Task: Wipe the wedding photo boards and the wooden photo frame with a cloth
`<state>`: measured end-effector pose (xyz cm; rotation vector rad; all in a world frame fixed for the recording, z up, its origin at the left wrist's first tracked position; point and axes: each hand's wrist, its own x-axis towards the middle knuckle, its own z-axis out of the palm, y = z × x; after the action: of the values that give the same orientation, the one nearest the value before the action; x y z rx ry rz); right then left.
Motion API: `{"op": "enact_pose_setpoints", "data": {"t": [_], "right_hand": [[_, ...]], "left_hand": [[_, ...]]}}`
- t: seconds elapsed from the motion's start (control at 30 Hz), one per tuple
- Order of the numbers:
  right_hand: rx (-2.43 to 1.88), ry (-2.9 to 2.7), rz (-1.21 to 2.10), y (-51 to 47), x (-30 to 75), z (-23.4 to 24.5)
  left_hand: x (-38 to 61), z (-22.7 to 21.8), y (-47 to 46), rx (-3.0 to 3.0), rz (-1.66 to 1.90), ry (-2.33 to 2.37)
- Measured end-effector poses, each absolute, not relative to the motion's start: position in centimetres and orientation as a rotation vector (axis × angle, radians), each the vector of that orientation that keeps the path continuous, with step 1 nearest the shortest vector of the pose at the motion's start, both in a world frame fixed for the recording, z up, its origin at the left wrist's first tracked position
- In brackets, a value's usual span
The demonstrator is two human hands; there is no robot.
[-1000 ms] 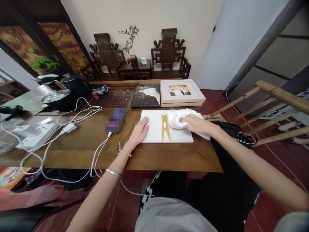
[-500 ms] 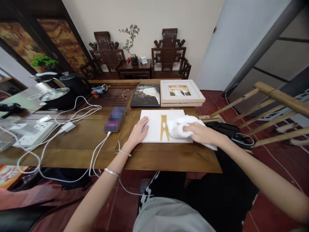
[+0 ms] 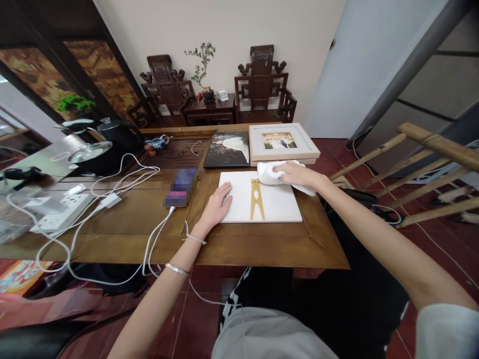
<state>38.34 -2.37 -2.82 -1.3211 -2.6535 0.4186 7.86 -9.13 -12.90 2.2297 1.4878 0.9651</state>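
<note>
A white rectangular board (image 3: 279, 207) lies flat on the wooden table (image 3: 239, 248) in front of me. On it is a flat golden-yellow animal-shaped figure (image 3: 256, 199) with two long legs and an oval hole. My left hand (image 3: 217, 203) rests on the board's left edge, its fingers stretched out. My right hand (image 3: 299, 174) is closed on a bunched white cloth (image 3: 271, 173), which lies over the board's top right corner and hides it. The cloth reaches toward the light-framed picture behind.
Behind the board lie a dark picture panel (image 3: 227, 149) and a light wooden picture frame (image 3: 314, 144). To the left are a phone (image 3: 179, 187) on a white cable, a power strip (image 3: 62, 212) and a black pot (image 3: 92, 159). A bamboo rack (image 3: 430, 137) stands at right.
My right hand has moved the cloth away from me, from the board's right side to its top right corner. My left hand stays on the left edge.
</note>
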Motion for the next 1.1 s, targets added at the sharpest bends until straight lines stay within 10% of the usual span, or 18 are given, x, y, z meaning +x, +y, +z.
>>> {"op": "enact_pose_setpoints", "data": {"t": [0.4, 1.1], "right_hand": [[-1.104, -2.824, 0.467, -18.5, 39.6, -1.9], [-1.237, -2.795, 0.233, -9.0, 30.7, -5.6]], "left_hand": [[8.1, -12.8, -9.1, 2.237, 0.921, 1.494], [7.9, -12.7, -9.1, 2.246, 0.905, 1.485]]}}
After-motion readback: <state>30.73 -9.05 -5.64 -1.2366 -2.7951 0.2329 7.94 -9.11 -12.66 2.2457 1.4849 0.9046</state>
